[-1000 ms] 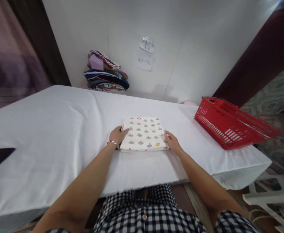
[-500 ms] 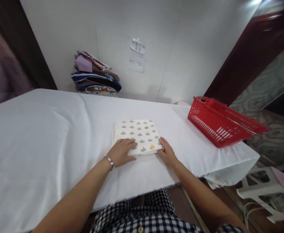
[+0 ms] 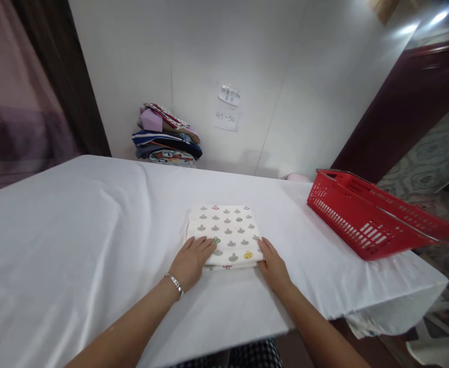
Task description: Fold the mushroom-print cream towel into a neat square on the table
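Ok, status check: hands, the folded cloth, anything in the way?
Left hand flat on folded cloth, near-left corner. Right hand against its near-right edge. Cloth lies square on white table. Red basket off right, clear.

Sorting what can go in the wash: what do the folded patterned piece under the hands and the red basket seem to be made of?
The folded patterned piece looks like soft woven fabric, probably cotton: matte, printed, with layered edges. The red basket looks like moulded plastic: glossy, rigid, with slotted walls.
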Available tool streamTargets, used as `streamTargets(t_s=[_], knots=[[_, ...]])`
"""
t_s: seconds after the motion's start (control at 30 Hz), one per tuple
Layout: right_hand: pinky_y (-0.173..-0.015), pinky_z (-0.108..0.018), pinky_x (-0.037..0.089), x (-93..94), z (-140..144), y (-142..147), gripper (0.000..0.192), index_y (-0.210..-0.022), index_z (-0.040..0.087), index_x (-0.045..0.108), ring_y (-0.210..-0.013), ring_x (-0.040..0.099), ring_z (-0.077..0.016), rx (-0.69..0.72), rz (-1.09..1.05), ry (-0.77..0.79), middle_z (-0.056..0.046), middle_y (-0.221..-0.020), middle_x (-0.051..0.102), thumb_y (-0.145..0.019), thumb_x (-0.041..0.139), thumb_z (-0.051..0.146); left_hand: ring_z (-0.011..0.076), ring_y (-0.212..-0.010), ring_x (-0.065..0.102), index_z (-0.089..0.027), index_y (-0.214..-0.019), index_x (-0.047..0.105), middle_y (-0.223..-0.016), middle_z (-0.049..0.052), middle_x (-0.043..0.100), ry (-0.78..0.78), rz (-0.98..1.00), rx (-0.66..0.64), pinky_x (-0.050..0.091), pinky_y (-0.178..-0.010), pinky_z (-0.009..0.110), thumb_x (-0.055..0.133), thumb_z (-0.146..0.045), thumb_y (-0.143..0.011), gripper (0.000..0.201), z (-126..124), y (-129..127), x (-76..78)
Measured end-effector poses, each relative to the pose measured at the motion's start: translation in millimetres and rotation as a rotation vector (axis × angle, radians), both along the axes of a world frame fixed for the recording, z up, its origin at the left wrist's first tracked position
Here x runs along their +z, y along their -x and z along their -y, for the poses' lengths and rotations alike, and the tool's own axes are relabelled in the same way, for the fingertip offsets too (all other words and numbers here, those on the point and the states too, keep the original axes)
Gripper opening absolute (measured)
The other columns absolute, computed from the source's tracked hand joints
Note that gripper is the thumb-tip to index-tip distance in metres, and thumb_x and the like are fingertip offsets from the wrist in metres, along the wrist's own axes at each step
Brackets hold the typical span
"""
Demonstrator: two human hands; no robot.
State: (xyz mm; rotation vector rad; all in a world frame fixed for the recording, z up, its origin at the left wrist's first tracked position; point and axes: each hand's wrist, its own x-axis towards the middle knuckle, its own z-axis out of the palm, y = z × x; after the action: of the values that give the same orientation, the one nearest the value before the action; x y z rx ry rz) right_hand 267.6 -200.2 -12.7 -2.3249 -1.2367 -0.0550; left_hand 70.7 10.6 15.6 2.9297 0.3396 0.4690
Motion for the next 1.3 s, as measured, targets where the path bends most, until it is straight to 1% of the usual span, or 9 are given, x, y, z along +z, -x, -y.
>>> streamTargets(t_s=[0.47, 0.6, 0.7, 0.8, 0.9, 0.97, 1.07, 1.2, 1.3], knots=[[-0.090, -0.032, 0.046, 0.8, 6.1, -0.4, 0.058, -0.133, 0.029, 0.036, -0.121, 0.043, -0.0192, 0.040, 0.013, -0.031, 0.000, -0.143, 0.030, -0.077, 0.039, 0.014, 0.0230, -0.115, 0.049, -0.021, -0.115, 0.056, -0.121, 0.004, 0.058, -0.215, 0.120, 0.138, 0.026, -0.103, 0.051, 0.032, 0.002, -0.077, 0.051, 6.5, 22.5, -0.3], [-0.086, -0.031, 0.048, 3.7, 8.4, 1.8, 0.055, -0.132, 0.029, 0.038, -0.120, 0.044, -0.0191, 0.061, 0.033, -0.034, 0.000, -0.143, 0.030, -0.078, 0.038, 0.015, 0.0226, -0.121, 0.043, -0.022, -0.121, 0.052, -0.127, 0.003, 0.054, -0.165, 0.057, 0.194, 0.025, -0.104, 0.050, 0.033, 0.003, -0.073, 0.058, 4.3, 32.7, 0.5], [-0.087, -0.032, 0.048, 0.4, 8.2, 0.9, 0.053, -0.131, 0.028, 0.040, -0.120, 0.044, -0.0197, 0.051, 0.045, -0.046, -0.001, -0.141, 0.032, -0.079, 0.038, 0.017, 0.0233, -0.126, 0.036, -0.022, -0.126, 0.046, -0.134, 0.003, 0.046, -0.045, -0.067, 0.259, 0.026, -0.103, 0.051, 0.037, 0.003, -0.066, 0.066, 12.6, 40.7, 11.0], [-0.095, -0.038, 0.043, -4.3, 5.1, -1.5, 0.052, -0.130, 0.022, 0.042, -0.125, 0.037, -0.0227, 0.075, 0.110, -0.093, -0.006, -0.140, 0.034, -0.078, 0.039, 0.014, 0.0241, -0.129, 0.031, -0.021, -0.125, 0.047, -0.137, 0.004, 0.043, 0.028, -0.060, 0.284, 0.022, -0.105, 0.051, 0.043, -0.010, -0.072, 0.054, 35.8, 32.8, 26.5], [-0.104, -0.045, 0.032, -6.4, 1.6, -4.1, 0.053, -0.129, 0.015, 0.044, -0.132, 0.024, -0.0253, 0.185, 0.195, -0.161, -0.010, -0.142, 0.030, -0.077, 0.038, 0.009, 0.0228, -0.132, 0.025, -0.022, -0.126, 0.045, -0.139, 0.004, 0.040, -0.021, 0.059, 0.170, 0.013, -0.109, 0.049, 0.043, -0.036, -0.083, 0.045, 57.3, 6.2, 31.9], [-0.106, -0.045, 0.029, -6.5, 0.9, -5.2, 0.055, -0.130, 0.014, 0.042, -0.133, 0.022, -0.0231, 0.284, 0.200, -0.179, -0.009, -0.143, 0.031, -0.076, 0.035, 0.005, 0.0237, -0.132, 0.024, -0.021, -0.127, 0.045, -0.139, 0.005, 0.039, -0.061, 0.053, 0.133, 0.011, -0.109, 0.049, 0.038, -0.048, -0.085, 0.050, 60.0, -13.3, 25.5], [-0.107, -0.042, 0.030, -7.6, 3.1, -5.7, 0.056, -0.131, 0.016, 0.042, -0.131, 0.028, -0.0186, 0.368, 0.156, -0.169, -0.007, -0.139, 0.038, -0.077, 0.032, 0.003, 0.0257, -0.129, 0.030, -0.018, -0.128, 0.044, -0.137, 0.009, 0.041, -0.053, -0.037, 0.202, 0.018, -0.107, 0.047, 0.034, -0.056, -0.084, 0.059, 47.6, -31.4, 8.4], [-0.107, -0.042, 0.030, -9.1, 8.2, -5.7, 0.056, -0.131, 0.017, 0.043, -0.131, 0.028, -0.0172, 0.356, 0.081, -0.165, -0.006, -0.139, 0.039, -0.077, 0.033, 0.005, 0.0243, -0.129, 0.030, -0.019, -0.130, 0.041, -0.138, 0.008, 0.041, -0.100, -0.016, 0.199, 0.019, -0.106, 0.044, 0.028, -0.061, -0.084, 0.063, 31.2, -32.5, -6.7], [-0.107, -0.047, 0.026, 2.6, 7.3, -5.0, 0.052, -0.127, 0.018, 0.048, -0.129, 0.032, -0.0201, 0.316, 0.027, -0.106, -0.007, -0.136, 0.043, -0.076, 0.038, 0.010, 0.0249, -0.128, 0.031, -0.018, -0.130, 0.042, -0.137, 0.009, 0.041, -0.126, -0.005, 0.181, 0.019, -0.106, 0.044, 0.025, -0.060, -0.085, 0.064, 30.4, -29.0, -9.7]])
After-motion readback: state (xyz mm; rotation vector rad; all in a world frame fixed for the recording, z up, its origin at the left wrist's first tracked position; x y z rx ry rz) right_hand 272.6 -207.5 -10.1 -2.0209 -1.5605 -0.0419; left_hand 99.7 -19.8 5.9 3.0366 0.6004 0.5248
